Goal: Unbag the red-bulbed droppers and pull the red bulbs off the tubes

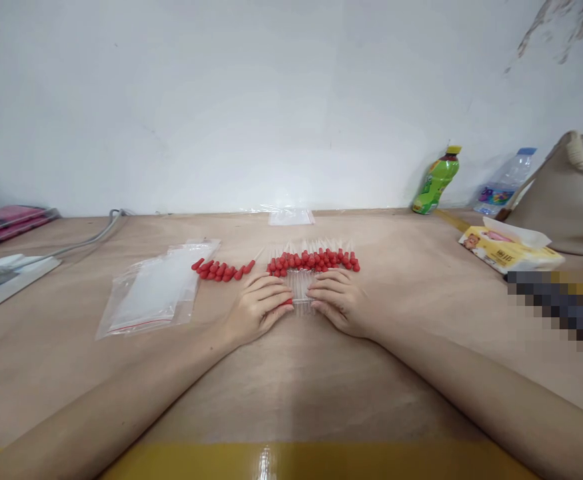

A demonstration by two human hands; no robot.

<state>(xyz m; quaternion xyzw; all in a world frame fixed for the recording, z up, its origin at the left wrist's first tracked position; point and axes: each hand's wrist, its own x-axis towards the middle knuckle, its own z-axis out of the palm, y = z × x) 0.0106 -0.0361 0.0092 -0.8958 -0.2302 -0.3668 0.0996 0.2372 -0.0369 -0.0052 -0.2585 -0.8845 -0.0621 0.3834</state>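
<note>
Between my hands lies a clear dropper with a red bulb [287, 303], held crosswise. Its bulb end is pinched in my left hand [261, 307], and the tip end of its tube meets the fingers of my right hand [341, 303]. Just beyond my fingertips rests a wide bunch of red-bulbed droppers [311, 260]; their clear tubes point toward the wall, and more tubes show between my hands. A smaller row of red bulbs [224, 271] sits to the left of the bunch. Fingers hide part of the held dropper.
Clear zip bags [146, 293] lie left of my left hand, and a small bag [291, 217] is by the wall. At right stand a green bottle [437, 183], a water bottle [506, 183], a tissue pack [511, 252] and a beige bag [561, 193]. A grey cable [88, 240] runs at left.
</note>
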